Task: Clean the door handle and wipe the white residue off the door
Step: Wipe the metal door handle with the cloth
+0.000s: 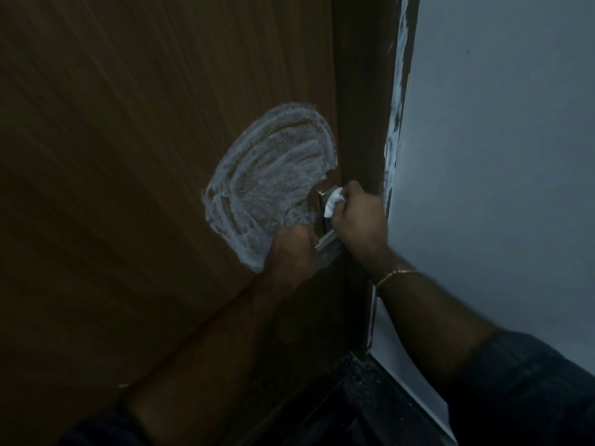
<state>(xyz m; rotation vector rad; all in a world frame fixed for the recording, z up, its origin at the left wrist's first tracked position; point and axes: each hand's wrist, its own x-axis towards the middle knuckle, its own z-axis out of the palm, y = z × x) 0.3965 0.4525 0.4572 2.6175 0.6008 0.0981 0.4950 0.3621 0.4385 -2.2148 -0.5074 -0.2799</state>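
The right hand [357,217] clenched a white cloth [333,202] against the door handle [323,220]; the left hand [291,249] gripped the lever's end. Residue [267,181] lay just beside; the cloth risked dragging smears back onto the metal.

Left hand [291,249] fisted, knuckles toward eleven o'clock. Right hand [359,217] at two o'clock of it, fingers curled shut, wrist bent.
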